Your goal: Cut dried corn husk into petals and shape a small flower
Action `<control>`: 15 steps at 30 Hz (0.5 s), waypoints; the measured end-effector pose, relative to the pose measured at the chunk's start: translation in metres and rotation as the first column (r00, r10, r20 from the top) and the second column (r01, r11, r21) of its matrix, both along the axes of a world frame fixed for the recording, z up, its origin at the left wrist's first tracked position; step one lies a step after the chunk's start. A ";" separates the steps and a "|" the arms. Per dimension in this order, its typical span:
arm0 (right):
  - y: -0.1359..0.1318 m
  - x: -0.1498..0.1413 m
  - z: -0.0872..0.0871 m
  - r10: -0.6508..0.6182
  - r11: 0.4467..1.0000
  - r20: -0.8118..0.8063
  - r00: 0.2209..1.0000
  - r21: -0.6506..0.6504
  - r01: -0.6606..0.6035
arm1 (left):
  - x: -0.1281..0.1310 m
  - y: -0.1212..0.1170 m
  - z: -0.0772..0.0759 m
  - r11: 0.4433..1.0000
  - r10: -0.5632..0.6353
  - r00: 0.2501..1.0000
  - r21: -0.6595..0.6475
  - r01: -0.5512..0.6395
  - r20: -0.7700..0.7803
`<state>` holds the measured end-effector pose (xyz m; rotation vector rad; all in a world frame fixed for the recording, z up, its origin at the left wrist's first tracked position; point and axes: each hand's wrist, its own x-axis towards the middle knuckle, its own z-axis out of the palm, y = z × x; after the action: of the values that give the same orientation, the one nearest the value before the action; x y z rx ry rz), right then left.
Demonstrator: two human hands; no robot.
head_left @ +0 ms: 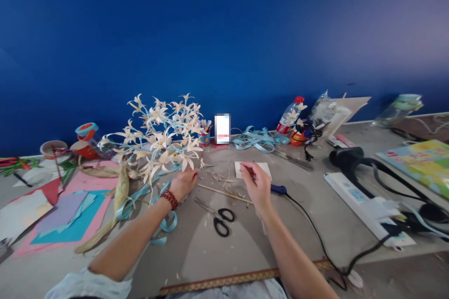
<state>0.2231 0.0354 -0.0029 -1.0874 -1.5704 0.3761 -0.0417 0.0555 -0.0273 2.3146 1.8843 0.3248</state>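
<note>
My left hand point(184, 183) rests on the table at the base of a bouquet of cream paper flowers point(159, 136), its fingers curled around the stems; a red bead bracelet circles the wrist. My right hand point(257, 186) is closed on a blue-handled glue tool point(278, 189), whose black cord runs off to the right. Its tip points at a small white card point(253, 168) lying flat. Black scissors point(220, 221) lie between my forearms, below a thin wooden stick point(224, 192).
Coloured paper sheets point(66, 215) and dried husks lie at left, with tape rolls behind. Light blue ribbon point(257, 139), a water bottle point(289, 116), a black heat gun point(347, 156) and a white power strip point(361, 201) sit at right. A blue wall stands behind.
</note>
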 end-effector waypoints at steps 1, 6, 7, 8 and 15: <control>0.000 0.001 0.005 0.034 0.999 0.039 0.999 -0.023 -0.034 | -0.002 0.000 -0.001 1.000 -0.001 1.000 -0.001 0.001 0.000; -0.004 -0.001 0.027 0.198 0.973 0.536 0.821 -0.209 -0.099 | -0.013 0.000 -0.004 1.000 0.018 1.000 -0.001 -0.018 0.020; -0.003 -0.003 0.027 0.207 0.969 0.625 0.753 -0.237 -0.070 | -0.015 0.000 -0.004 1.000 0.014 0.999 -0.003 -0.014 0.030; 0.000 -0.006 0.026 0.213 0.966 0.680 0.701 -0.256 -0.045 | -0.017 -0.001 -0.004 1.000 0.006 0.999 -0.005 -0.006 0.042; 0.028 -0.028 -0.001 0.325 0.931 0.722 0.611 -0.357 -0.072 | -0.023 -0.008 0.000 1.000 -0.020 0.992 0.010 0.019 0.125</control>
<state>0.1950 0.0638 -0.0043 -1.4123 -2.4983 0.3088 -0.0648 0.0475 -0.0269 2.2593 1.8044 0.4650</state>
